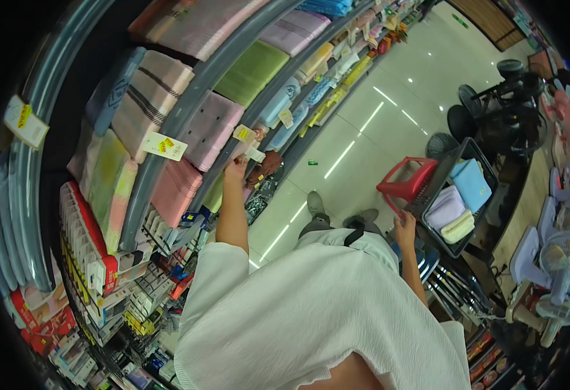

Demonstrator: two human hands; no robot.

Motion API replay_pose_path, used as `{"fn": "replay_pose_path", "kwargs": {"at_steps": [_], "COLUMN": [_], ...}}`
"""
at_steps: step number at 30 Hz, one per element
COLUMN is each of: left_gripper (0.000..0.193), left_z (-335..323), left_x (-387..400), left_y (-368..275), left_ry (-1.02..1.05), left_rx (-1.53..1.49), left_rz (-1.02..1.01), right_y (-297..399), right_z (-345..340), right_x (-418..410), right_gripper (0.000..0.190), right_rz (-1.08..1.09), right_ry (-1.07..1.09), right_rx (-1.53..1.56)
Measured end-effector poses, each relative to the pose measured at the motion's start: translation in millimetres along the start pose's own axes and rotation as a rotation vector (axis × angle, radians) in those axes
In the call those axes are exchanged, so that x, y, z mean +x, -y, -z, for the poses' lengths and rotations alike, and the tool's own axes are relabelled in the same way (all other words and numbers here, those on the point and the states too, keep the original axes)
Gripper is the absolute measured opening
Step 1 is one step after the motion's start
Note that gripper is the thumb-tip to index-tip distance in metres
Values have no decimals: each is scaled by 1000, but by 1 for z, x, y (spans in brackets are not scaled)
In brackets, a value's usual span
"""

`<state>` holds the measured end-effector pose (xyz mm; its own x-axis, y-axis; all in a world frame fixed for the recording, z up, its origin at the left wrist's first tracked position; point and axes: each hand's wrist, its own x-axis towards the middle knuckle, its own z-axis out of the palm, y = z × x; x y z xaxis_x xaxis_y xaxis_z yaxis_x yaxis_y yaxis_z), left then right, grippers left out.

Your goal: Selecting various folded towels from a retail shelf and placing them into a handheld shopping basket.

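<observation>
My left hand [236, 165] reaches to the front edge of a towel shelf, beside hanging price tags [244, 133]. Its fingertips are partly hidden, so a grip cannot be made out. A pink dotted folded towel [211, 129] lies just above it in view, and a coral towel [176, 197] lies to its left. My right hand [405, 228] is low at my side, by a leg of the red plastic stool [414, 170]; whether it grips the leg is unclear. Beside it, a black plastic basket [443, 176] holds a blue towel [471, 185], a lavender towel [445, 207] and a pale yellow towel [458, 227].
Shelves of folded towels, including a green one [251, 73], curve along the left. Boxed goods [104, 275] hang at lower left. Black fans [509, 117] and white fans [560, 258] stand right, some on a wooden counter [519, 214]. Glossy floor tiles [358, 122] run between.
</observation>
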<state>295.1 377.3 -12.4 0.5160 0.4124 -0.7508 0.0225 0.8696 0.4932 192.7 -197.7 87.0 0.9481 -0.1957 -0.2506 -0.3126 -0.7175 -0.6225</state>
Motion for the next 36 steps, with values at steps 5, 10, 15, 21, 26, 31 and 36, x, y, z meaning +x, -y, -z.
{"fn": "replay_pose_path", "kwargs": {"at_steps": [5,10,15,21,26,31,36], "left_gripper": [30,40,39,46,51,44,42], "left_z": [0,-3,2,-87,-185,-230,-255], "left_x": [-20,-138,-260,-341,-379,-430,-463], "left_y": [19,68,141,222,299,384,417], "left_ry": [278,495,726,772,1014,1037,1054], "left_rx": [368,-621,-522,87,772,744,615], "left_rz": [-598,129,185,240,373,367,369], "right_y": [13,33,57,43,-11,-68,-103], "right_z": [3,5,20,67,169,265,298], "right_x": [8,20,33,47,74,83,68], "right_gripper": [38,36,66,70,53,61,65], "right_rz": [129,-134,-305,-450,-214,-225,-198], "right_ry": [-6,146,636,1351,784,613,632], "right_rx": [-13,234,795,1136,1645,1529,1551]}}
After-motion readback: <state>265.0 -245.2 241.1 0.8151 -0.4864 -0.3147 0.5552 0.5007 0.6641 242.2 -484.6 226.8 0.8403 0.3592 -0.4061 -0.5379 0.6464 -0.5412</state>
